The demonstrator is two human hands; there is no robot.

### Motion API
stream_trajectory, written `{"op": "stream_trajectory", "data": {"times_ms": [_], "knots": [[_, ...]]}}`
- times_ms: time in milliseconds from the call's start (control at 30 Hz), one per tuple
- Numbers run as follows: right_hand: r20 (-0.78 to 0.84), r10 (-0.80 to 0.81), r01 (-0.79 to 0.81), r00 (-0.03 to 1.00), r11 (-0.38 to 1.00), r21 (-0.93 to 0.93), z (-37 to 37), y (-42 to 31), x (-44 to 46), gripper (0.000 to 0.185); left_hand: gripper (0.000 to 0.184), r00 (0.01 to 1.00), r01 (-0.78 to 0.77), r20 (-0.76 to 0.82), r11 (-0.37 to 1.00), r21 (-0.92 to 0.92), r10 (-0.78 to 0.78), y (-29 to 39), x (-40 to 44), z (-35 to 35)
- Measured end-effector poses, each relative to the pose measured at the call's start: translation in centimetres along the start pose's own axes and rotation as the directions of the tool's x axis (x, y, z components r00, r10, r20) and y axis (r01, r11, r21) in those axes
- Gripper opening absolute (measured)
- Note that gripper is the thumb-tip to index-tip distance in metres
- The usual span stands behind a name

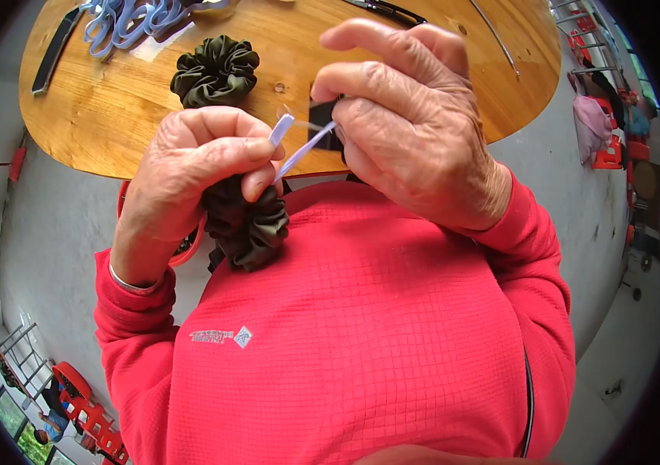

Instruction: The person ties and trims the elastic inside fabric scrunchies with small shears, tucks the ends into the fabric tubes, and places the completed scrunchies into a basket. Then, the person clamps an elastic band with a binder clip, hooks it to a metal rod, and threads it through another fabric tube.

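My left hand (190, 163) is closed, its thumb and forefinger pinching a pale lavender elastic band (304, 157) whose short end sticks up above the thumb. A dark olive scrunchie (251, 232) of gathered fabric hangs under the same hand, against the red top. The band runs up to the right, drawn fairly straight, to my right hand (423, 128). There the thumb and curled fingers close on its other stretch; the exact grip is partly hidden. Beyond my left hand, a second dark olive scrunchie (217, 71) lies on the wooden table (132, 101).
A loose heap of lavender elastic (130, 23) lies at the table's far left, beside a long black strip-like object (55, 53). A flat black item (320, 128) sits behind my right hand. A thin metal rod (496, 39) and a black-handled tool (388, 11) lie farther back.
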State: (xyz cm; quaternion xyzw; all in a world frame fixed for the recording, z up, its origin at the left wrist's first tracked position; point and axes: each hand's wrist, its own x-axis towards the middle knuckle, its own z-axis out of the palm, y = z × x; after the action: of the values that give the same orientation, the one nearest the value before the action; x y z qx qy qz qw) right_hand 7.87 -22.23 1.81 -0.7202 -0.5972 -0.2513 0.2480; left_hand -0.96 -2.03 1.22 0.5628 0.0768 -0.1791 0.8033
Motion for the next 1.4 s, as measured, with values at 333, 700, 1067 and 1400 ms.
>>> {"op": "stream_trajectory", "data": {"times_ms": [333,700,1067,1400], "knots": [[0.011,-0.015,0.013,1.0,0.989,0.148,1.4,1.2,0.7,0.021,0.019,0.983,0.079,0.147,0.978,0.191,-0.109,1.0,1.5,0.9],[0.007,0.284,-0.27,0.959,0.905,0.327,-1.9,0.6,-1.0,0.018,0.021,0.993,0.055,0.105,0.997,0.059,-0.061,1.4,1.6,2.2],[-0.054,0.201,-0.17,0.978,0.923,0.346,-1.0,-1.1,-2.0,0.019,0.015,0.993,0.089,0.09,0.993,-0.082,-0.081,0.5,2.3,3.0],[0.211,0.513,-0.532,0.832,0.63,0.565,-1.1,-1.3,-3.0,0.016,0.01,0.996,0.028,0.09,0.974,-0.223,-0.008,-0.5,2.4,2.0]]}}
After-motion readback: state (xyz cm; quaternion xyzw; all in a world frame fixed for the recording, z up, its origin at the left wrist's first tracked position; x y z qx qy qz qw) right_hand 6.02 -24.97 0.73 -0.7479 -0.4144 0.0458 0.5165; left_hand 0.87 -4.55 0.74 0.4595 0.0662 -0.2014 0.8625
